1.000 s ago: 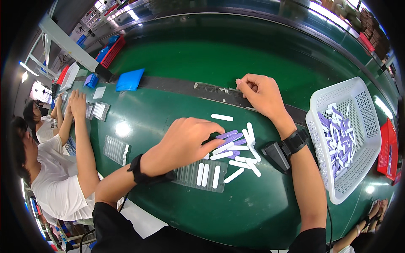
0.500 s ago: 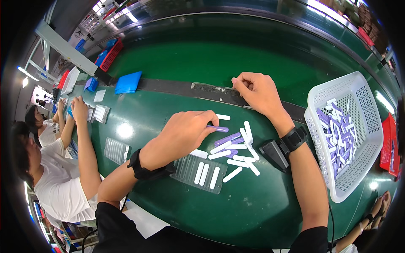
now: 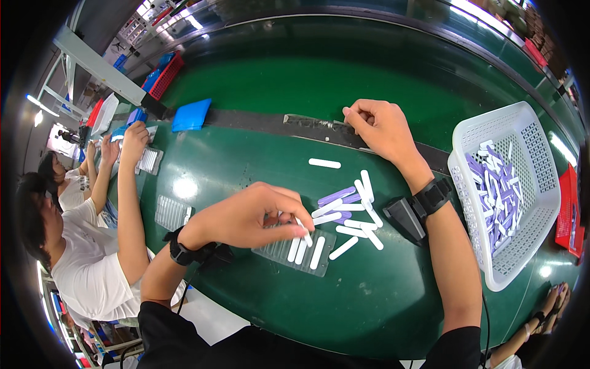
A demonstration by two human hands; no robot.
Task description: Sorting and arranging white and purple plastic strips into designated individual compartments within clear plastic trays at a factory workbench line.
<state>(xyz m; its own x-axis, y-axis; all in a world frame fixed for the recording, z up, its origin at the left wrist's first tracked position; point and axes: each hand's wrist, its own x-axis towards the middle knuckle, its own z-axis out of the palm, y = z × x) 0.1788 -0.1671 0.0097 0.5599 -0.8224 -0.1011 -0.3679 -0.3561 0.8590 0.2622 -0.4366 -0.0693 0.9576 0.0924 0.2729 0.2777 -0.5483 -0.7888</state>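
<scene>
My left hand (image 3: 261,215) is closed in a pinch on a small white stick (image 3: 304,232) with rounded ends, above the clear ribbed plastic tray (image 3: 279,253). Several white sticks (image 3: 318,253) lie side by side in the tray's grooves; the hand hides its far left part. To the right of the tray, white and purple sticks (image 3: 339,200) lie in a loose pile on the green table. My right hand (image 3: 382,128) rests by the dark strip beyond the pile, its fingers curled shut with nothing visible in them.
A white perforated basket (image 3: 458,178) with many purple and white sticks stands at the right, beside a red basket (image 3: 565,215). One white stick (image 3: 324,163) lies apart. Another clear tray (image 3: 171,212) and a blue folder-like piece (image 3: 191,115) lie leftward. Co-workers sit at the left.
My left hand has moved from the pile back toward me, over the tray. A purple stick showed in its fingers before; a white one shows now. The right hand has barely moved.
</scene>
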